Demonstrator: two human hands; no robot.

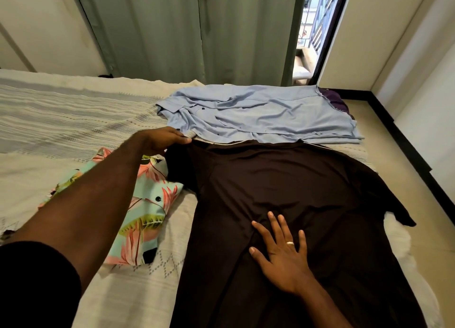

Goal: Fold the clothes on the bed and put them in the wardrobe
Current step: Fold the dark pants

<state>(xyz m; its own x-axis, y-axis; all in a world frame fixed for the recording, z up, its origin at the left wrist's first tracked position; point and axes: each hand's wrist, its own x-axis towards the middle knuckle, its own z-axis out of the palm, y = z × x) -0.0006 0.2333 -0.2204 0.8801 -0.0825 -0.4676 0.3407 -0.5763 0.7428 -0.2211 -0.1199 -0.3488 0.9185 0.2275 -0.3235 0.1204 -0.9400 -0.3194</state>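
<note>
The bed (73, 111) takes up most of what I see, and everything on it I place from the dark brown shirt (283, 180) spread flat at its near right side. Beyond that shirt, at the far edge by the curtain (172, 32), lies the pale blue shirt (258, 113), loosely laid out and creased, not folded as far as I can judge. To the left of the brown shirt, partly under my forearm, sits the floral shirt (147, 212), bunched into a rough packet. No wardrobe shows, so I reckon the job is barely begun: three garments left to fold and carry.

My left hand (162, 139) reaches to the brown shirt's far left corner and pinches the cloth there between thumb and fingers. My right hand (283, 256) lies flat on its middle, fingers spread, pressing it down and gripping nothing.
</note>
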